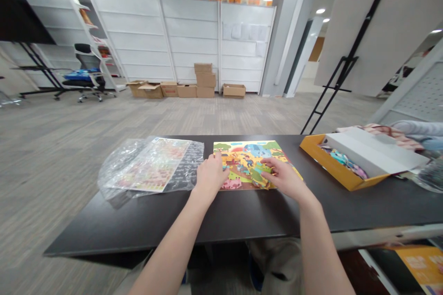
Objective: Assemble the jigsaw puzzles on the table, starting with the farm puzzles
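Note:
A colourful illustrated puzzle board (256, 151) lies flat on the dark table, with trees, a blue patch and animal figures on it. My left hand (212, 173) rests at the board's left edge, fingers bent and close together; whatever may be under them is hidden. Over the right part of the board is my right hand (282, 176), its thumb and fingers around a green piece (266, 169). Near the board's lower edge a pink shape (231, 184) shows between the hands.
Left on the table (138, 230) lies a printed sheet (162, 161) in clear plastic wrap (119, 170). An open yellow box (351, 184) with colourful contents stands right, beside folded cloth and more plastic. Cardboard boxes (206, 80) and white shelving are far behind.

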`<state>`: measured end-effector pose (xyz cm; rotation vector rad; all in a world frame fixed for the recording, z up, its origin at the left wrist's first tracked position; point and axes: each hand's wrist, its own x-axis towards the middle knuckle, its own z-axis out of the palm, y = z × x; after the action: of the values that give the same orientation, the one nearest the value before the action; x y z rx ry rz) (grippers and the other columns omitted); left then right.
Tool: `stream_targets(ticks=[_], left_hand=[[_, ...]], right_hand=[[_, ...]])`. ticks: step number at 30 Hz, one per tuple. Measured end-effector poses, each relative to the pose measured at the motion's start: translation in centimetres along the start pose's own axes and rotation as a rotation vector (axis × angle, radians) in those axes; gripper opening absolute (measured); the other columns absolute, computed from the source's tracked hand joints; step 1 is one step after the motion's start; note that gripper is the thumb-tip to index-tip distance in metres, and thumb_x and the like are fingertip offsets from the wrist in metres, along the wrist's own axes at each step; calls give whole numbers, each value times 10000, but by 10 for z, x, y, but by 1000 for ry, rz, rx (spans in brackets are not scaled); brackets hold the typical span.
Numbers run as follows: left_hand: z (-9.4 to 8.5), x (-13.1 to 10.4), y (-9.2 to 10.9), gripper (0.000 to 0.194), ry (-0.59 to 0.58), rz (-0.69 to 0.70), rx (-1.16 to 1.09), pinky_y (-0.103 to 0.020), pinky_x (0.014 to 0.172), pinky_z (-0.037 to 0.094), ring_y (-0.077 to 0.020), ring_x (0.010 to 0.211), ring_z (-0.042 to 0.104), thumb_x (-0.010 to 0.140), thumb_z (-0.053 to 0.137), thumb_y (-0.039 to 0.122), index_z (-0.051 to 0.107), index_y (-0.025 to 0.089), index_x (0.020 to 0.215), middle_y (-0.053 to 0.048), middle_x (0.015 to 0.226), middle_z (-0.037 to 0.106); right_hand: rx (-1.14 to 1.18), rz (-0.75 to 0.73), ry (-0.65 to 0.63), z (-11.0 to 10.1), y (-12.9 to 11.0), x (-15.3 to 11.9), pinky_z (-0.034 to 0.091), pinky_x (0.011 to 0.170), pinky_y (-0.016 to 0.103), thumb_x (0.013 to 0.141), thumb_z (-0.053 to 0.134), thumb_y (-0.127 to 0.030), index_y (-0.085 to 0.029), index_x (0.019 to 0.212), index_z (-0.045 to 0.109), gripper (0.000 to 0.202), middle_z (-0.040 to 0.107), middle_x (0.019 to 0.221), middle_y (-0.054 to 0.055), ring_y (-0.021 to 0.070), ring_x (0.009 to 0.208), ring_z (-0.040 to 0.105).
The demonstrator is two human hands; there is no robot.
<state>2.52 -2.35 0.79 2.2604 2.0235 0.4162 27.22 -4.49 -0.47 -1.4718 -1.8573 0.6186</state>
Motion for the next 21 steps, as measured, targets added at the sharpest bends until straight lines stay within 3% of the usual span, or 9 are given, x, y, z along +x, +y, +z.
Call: stream_targets(ticks=[7, 14, 21], left_hand=[[-1, -2, 3, 486, 12, -42, -13, -393, 830, 529, -303, 1003, 680, 849, 604, 296, 520, 184, 1314, -162, 1266, 596], [4, -4, -2, 562, 93, -29, -140, -374, 859, 537, -331, 1180, 563, 767, 674, 216, 538, 205, 1312, -146, 1392, 466], [7, 1, -11, 534, 75, -36, -259, -365, 951, 519, -293, 1162, 616, 729, 733, 218, 595, 168, 1242, -162, 1423, 431]], right_hand=[[-41, 1, 8, 1, 1, 0, 555, 852, 404, 828, 667, -341, -225, 1122, 681, 317, 736, 1069, 99, 275, 1032, 693], [-25, 17, -1, 1, 1, 0, 547, 868, 404, 816, 667, -301, -222, 1104, 672, 300, 739, 1103, 102, 274, 1061, 687], [-36, 18, 7, 2, 5, -1, 549, 853, 392, 818, 668, -318, -224, 1107, 675, 303, 742, 1090, 92, 265, 1018, 695]])
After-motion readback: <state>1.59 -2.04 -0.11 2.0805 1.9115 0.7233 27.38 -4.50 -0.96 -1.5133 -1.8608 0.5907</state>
